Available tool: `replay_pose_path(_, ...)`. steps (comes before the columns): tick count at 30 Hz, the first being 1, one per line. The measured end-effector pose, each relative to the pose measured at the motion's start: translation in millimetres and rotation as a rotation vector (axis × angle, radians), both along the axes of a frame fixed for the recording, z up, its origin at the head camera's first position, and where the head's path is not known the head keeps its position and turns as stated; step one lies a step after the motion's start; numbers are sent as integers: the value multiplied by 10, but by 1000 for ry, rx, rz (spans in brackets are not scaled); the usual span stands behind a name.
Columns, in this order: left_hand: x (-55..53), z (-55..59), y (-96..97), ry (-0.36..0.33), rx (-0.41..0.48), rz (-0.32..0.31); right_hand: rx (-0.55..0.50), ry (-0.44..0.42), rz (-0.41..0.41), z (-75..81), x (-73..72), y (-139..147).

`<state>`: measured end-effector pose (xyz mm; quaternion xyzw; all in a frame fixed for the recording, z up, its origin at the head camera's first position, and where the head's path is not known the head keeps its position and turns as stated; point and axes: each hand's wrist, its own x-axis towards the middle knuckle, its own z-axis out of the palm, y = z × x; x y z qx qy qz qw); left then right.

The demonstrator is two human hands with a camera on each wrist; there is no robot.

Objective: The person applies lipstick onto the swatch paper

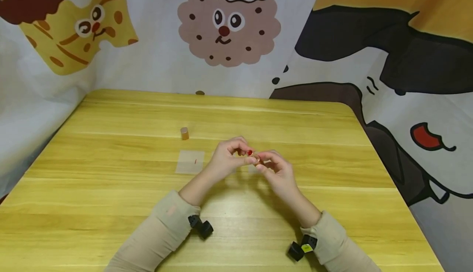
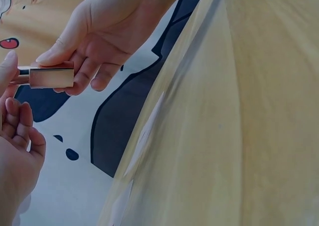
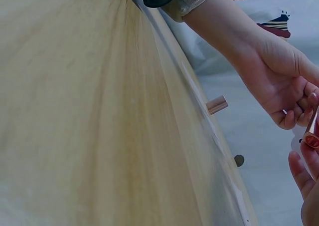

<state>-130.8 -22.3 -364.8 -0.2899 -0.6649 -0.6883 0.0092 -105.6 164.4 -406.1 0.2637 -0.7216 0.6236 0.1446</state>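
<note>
Between my two hands, above the table, is a rose-gold lipstick (image 2: pixel 52 78) with a dark band near one end. My left hand (image 1: pixel 230 155) pinches the end where a red tip (image 1: pixel 249 153) shows beside the fingertips. The thumb and fingers of my right hand (image 1: pixel 278 170) grip the rose-gold tube from the other side. In the right wrist view the round end of the rose-gold tube (image 3: pixel 313 139) faces the lower hand, and the frame's edge cuts off part of it.
A small rose-gold cylinder (image 1: pixel 184 133) stands upright farther back on the wooden table (image 1: pixel 122 173). Left of my hands lies a pale paper square (image 1: pixel 186 163) with a short red stroke. Another pale sheet (image 1: pixel 253 169) is partly hidden behind my hands. A printed curtain (image 1: pixel 148 66) hangs behind the table.
</note>
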Motion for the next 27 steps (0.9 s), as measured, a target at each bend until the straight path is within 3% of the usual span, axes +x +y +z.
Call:
replay_pose_path(5,-78,-179,31,-22,15,12,10,-14,-15,19,8,-11)
replay_pose_path(8,-85,-214,38,-25,25,21,15,-20,-22,78,35,-30)
replay_pose_path(14,-77,-231,49,-12,36,27,25,-36,-31,254,120,-88)
replay_pose_path(22,-65,-251,68,-19,45,51,20,-46,-37,260,132,-95)
replay_pose_path(27,-22,-175,66,-56,35,61,20,-47,-36,270,136,-100)
